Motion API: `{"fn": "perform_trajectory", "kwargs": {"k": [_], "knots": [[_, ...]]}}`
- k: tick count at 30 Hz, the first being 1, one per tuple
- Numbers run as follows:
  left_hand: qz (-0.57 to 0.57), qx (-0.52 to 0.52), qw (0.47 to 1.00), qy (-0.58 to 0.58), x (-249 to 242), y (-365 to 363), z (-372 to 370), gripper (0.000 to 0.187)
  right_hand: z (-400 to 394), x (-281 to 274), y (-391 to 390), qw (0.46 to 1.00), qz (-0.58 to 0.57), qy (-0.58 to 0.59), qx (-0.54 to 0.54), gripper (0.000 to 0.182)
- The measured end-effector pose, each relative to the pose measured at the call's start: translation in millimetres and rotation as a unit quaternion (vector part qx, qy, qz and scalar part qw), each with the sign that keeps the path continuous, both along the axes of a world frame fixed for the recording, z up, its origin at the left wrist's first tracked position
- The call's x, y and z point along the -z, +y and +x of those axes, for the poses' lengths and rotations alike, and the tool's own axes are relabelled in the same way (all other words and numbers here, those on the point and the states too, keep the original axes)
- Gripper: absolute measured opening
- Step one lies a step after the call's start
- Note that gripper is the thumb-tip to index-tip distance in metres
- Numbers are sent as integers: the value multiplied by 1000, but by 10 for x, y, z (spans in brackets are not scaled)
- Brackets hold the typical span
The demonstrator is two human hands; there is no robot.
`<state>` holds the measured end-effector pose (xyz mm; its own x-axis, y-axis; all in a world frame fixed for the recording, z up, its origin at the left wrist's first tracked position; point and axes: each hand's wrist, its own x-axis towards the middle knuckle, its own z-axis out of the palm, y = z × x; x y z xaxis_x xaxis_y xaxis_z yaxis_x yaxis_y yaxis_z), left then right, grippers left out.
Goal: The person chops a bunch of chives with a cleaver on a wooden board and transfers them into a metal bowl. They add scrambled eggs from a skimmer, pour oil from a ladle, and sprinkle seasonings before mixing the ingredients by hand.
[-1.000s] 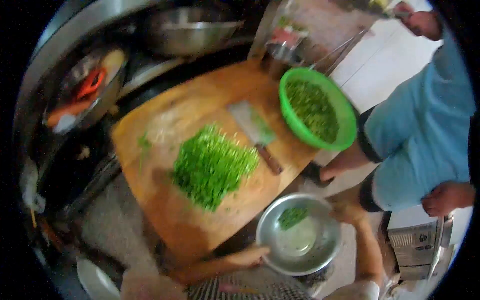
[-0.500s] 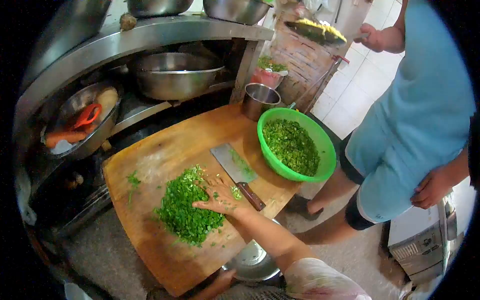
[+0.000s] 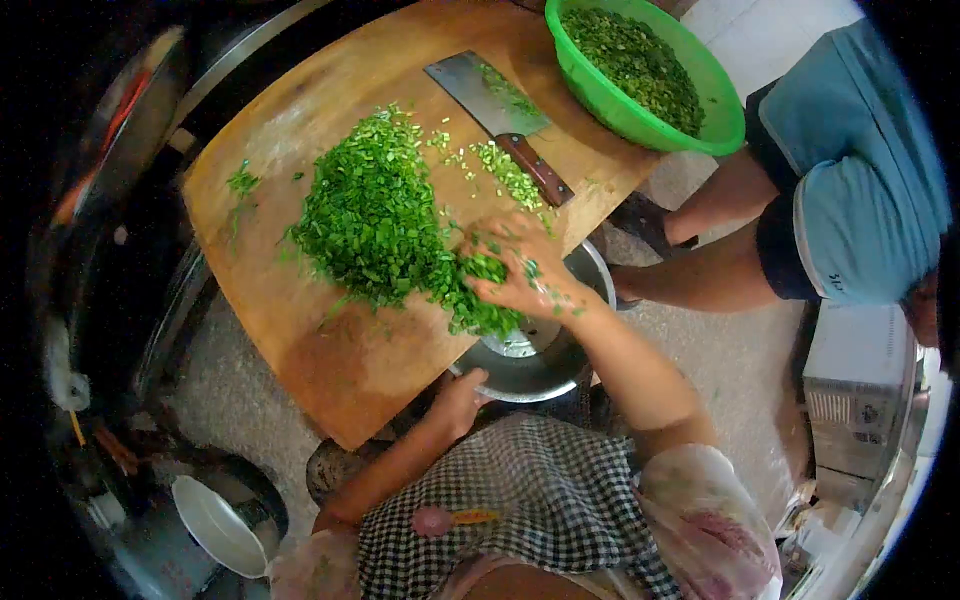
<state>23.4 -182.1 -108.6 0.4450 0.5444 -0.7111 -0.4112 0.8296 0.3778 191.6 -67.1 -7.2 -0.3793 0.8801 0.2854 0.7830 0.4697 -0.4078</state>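
Observation:
A large heap of chopped greens (image 3: 370, 210) lies on the wooden cutting board (image 3: 330, 385), stretching to the board's near edge. There my right hand (image 3: 520, 265) curls around a clump of the greens, with bits stuck to its back. Below that edge is a steel basin (image 3: 548, 380), partly covered by the board and my right hand. My left hand (image 3: 460, 402) grips the basin's rim at its left side; some of its fingers are hidden. A cleaver (image 3: 495, 95) with a wooden handle rests flat on the board, pale chopped bits beside it.
A green plastic basin (image 3: 655, 75) full of chopped greens stands at the board's far right. Another person's legs (image 3: 720, 235) are on the right, near a cardboard box (image 3: 855, 400). A pot (image 3: 220, 525) sits at lower left.
My right hand has moved from the heap to the board's near edge, drawing greens with it over the basin. The view has tilted down, showing my left hand on the basin.

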Motion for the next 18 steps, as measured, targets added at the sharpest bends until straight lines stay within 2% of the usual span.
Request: {"fn": "perform_trajectory", "kwargs": {"k": [3, 6, 7, 8, 11, 13, 15, 18], "knots": [[-13, -24, 999, -43, 130, -45, -15, 39, 113, 50, -310, 999, 20, 34, -22, 40], [-1, -26, 999, 36, 17, -39, 27, 40, 175, 60, -586, 998, 34, 50, -17, 41], [40, -26, 999, -13, 171, -79, -9, 46, 203, 84, -653, 998, 40, 54, -11, 41], [35, -22, 999, -14, 152, -93, -39, 46, 251, 201, -706, 997, 44, 55, -16, 44], [29, -1, 999, -22, 26, -7, 28, 46, 345, 38, -816, 997, 0, 63, -40, 45], [26, 11, 1000, -3, 10, -33, 1, 45, 385, -48, -782, 996, -5, 63, -68, 40], [16, 22, 1000, 9, 170, -91, -20, 43, 363, -137, -624, 997, -4, 63, -51, 37], [20, 8, 1000, 18, 132, -101, -12, 39, 326, -322, -273, 995, -5, 95, 1, 36]]}}
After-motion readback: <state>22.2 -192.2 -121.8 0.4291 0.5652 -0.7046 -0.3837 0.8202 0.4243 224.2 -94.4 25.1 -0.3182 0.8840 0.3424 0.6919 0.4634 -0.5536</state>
